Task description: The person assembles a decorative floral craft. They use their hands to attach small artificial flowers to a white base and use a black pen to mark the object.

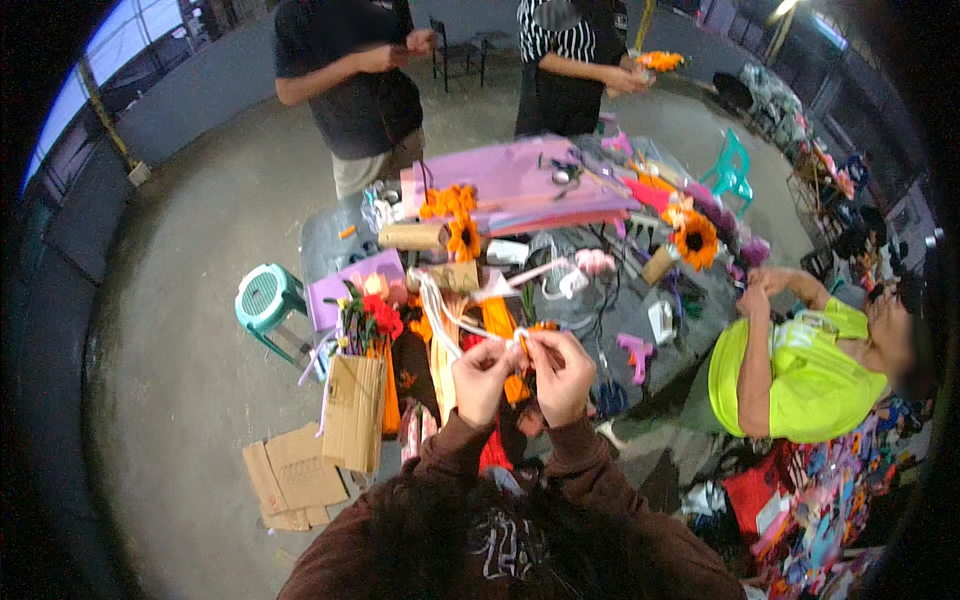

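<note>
Close in front of my chest, my left hand (480,382) and my right hand (561,374) come together with fingertips pinched. Between them is a white pipe cleaner (521,337), looped or bent at the fingertips, with a bit of orange showing beside it. My right hand's fingers close on its right side, and my left hand's on its left. More long white pipe cleaners (437,312) trail from near my left hand up toward a cardboard piece (452,276). Orange strips (500,318) lie on the table just beyond my fingers. My palms are hidden.
The dark table (325,235) carries purple sheets (500,170), a sunflower (695,241), a purple glue gun (634,352) and red flowers (382,316) by a cardboard box (352,412). A green stool (268,300) stands left. A person in yellow-green (790,375) sits right; two people stand across.
</note>
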Tool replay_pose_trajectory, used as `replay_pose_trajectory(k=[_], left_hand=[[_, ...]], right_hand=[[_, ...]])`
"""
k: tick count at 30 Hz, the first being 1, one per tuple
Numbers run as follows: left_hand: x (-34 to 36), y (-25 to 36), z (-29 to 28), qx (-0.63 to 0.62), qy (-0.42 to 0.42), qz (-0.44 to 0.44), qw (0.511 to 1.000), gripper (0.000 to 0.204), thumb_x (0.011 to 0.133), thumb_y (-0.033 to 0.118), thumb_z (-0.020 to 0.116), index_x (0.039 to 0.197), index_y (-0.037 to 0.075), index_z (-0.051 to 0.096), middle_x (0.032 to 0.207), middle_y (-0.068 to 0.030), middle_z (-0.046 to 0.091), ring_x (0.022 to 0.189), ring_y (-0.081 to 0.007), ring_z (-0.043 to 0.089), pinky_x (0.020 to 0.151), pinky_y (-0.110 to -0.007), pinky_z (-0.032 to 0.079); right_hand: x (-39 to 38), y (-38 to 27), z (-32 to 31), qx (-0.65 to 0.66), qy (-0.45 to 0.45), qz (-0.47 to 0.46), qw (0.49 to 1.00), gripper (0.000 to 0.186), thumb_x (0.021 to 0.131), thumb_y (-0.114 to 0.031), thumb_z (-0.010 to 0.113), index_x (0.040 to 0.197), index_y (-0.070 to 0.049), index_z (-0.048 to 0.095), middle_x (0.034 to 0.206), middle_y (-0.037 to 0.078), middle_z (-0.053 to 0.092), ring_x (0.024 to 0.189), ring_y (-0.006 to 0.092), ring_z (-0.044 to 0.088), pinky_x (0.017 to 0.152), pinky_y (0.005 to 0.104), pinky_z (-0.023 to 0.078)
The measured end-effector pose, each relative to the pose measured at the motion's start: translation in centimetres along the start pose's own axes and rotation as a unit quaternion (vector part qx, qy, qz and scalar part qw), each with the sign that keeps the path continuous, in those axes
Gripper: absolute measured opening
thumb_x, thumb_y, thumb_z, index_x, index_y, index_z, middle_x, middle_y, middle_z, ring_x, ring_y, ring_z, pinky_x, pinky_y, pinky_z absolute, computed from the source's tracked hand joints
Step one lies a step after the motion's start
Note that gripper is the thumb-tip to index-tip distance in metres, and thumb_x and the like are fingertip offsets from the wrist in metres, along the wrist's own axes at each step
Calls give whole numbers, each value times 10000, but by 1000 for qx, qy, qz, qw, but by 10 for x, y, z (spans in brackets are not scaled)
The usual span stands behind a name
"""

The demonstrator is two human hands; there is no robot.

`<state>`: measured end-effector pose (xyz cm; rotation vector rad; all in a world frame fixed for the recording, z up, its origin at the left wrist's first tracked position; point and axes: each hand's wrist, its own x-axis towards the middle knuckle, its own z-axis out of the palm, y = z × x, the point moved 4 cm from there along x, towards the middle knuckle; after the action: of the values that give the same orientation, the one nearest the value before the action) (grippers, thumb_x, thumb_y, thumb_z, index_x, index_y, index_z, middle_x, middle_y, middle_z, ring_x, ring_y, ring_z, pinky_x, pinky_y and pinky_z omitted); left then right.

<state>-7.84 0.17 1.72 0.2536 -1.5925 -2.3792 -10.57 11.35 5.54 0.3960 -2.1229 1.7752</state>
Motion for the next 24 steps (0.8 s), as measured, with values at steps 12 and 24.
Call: replay_pose_trajectory(k=[12,24], left_hand=[[-11,26,11,-17,-35,29,999,229,728,20,655,932,-60,589,796,-102,631,699,-113,591,604,-211,464],[-11,12,30,-52,48,20,997,141,759,9,616,889,-38,592,788,-99,624,646,-125,590,578,-237,493]], right_hand=[[-2,-29,-15,11,42,-28,999,107,749,30,602,856,33,610,737,52,561,666,92,569,562,201,456],[4,-19,-29,9,35,-95,995,122,687,47,634,802,17,607,687,84,564,596,159,560,534,251,443]])
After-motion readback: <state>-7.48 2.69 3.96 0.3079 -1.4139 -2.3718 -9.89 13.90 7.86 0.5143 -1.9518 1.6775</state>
